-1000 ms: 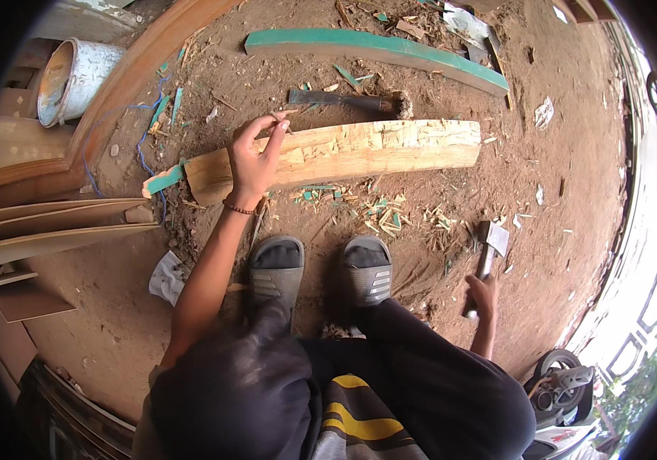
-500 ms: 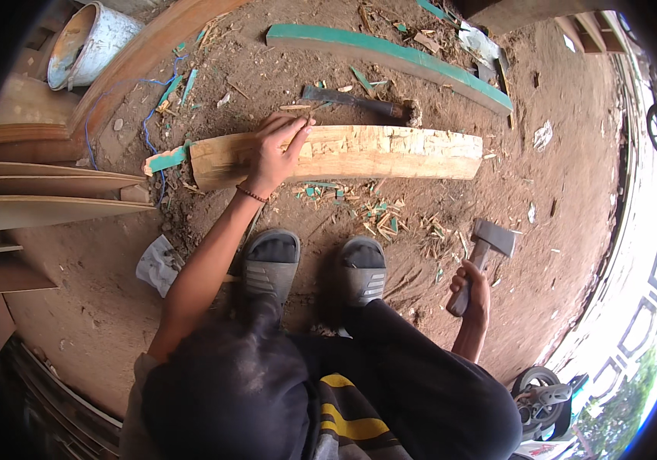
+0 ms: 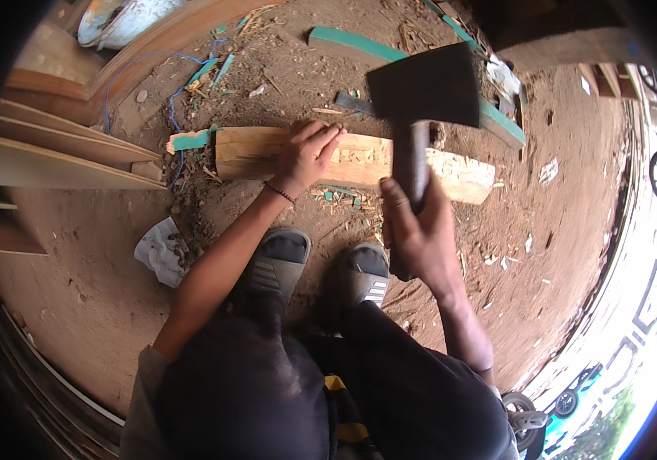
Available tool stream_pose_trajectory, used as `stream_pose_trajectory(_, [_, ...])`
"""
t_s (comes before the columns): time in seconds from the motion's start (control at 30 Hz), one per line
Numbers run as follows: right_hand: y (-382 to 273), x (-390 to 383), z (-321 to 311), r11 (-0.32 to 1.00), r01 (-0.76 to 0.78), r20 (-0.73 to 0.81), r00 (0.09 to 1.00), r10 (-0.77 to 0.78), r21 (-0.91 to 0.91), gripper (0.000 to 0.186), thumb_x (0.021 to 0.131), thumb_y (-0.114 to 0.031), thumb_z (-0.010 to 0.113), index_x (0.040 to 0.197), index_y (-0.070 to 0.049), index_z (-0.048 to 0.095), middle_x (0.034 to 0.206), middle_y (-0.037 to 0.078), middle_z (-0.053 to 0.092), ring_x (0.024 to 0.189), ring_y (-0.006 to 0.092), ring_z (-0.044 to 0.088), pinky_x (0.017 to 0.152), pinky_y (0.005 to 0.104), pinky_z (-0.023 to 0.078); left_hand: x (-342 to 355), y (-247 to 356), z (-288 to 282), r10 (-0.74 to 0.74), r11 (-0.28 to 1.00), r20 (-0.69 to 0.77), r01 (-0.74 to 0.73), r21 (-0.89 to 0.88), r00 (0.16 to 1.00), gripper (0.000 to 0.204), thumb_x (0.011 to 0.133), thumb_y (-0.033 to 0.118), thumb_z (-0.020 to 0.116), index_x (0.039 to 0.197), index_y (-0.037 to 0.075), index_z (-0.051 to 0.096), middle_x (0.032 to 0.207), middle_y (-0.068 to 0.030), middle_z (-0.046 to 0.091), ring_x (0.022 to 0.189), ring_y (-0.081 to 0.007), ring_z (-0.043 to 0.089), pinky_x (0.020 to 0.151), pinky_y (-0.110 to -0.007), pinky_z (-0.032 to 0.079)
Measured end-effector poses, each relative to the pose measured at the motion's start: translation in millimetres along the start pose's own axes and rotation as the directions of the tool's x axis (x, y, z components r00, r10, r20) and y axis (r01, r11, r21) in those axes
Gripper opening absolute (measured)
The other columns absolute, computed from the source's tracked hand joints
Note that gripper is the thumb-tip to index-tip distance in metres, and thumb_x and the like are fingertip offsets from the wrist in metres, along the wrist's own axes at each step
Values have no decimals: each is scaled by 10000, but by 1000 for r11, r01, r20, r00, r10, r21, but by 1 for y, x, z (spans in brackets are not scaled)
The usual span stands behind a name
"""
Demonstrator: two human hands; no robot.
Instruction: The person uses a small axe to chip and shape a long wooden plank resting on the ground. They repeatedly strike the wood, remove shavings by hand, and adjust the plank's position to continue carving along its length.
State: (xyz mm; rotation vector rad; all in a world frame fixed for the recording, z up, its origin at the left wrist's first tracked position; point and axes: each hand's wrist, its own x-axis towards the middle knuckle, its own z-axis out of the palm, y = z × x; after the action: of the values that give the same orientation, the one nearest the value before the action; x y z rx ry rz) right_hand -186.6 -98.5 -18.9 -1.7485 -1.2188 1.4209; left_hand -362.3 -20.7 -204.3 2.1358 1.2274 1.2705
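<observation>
A curved length of pale wood (image 3: 251, 156) lies crosswise on the dirt in front of my feet, its upper side rough with cut marks. My left hand (image 3: 309, 159) grips it left of its middle, fingers curled over the far edge. Raised above its right part is a hatchet (image 3: 424, 84), with my right hand (image 3: 426, 241) wrapped around the handle. The hatchet's dark head looms large and hides part of the ground behind it. Beyond the wood lies a chisel-like tool (image 3: 353, 103) with a flat metal blade, mostly covered by the hatchet.
A green-painted curved beam (image 3: 359, 44) lies farther off. Wood chips (image 3: 344, 199) litter the soil near my sandals (image 3: 278, 257). Boards (image 3: 75, 157) stand at the left, below a whitish bucket (image 3: 133, 19). Crumpled paper (image 3: 161, 249) is left of my feet.
My right hand has lifted the hatchet from low at the right, up and leftward over the wood. My left hand stays on the wood; the whole view has shifted slightly.
</observation>
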Motion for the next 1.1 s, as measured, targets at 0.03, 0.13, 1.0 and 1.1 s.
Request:
stream_pose_trajectory(0.03, [2,6,8,994,-7,19,1000,9,-112,345,971,-275,603,1029,47,494,687,137,611,544,200,586,483,349,465,0,-1,-1,15,999,8,-15,32,1000,114,850,100,696,954,52,691,825,-59,611,818,-248,588,771,-380,463])
stream_pose_trajectory(0.13, [6,15,27,975,-64,47,996,75,-212,302,962,-234,599,976,46,487,653,190,620,561,253,623,509,403,489,-2,-4,-3,86,992,9,-87,86,996,164,832,113,703,992,75,696,858,-34,601,837,-236,569,793,-380,452])
stream_pose_trajectory(1.0, [6,3,40,973,32,-57,997,-46,-228,232,939,-142,582,1013,63,503,634,161,612,564,269,635,512,348,480,-5,-5,-6,101,995,10,-102,18,995,142,823,47,702,962,29,678,900,-69,651,853,-263,615,791,-391,490])
stream_pose_trajectory(1.1, [27,3,32,916,-144,-35,989,141,-375,299,931,-200,590,974,86,514,709,246,646,636,349,686,556,422,513,-5,-9,-6,137,990,19,-137,14,990,152,826,48,695,975,33,670,909,-68,649,870,-266,614,815,-402,484])
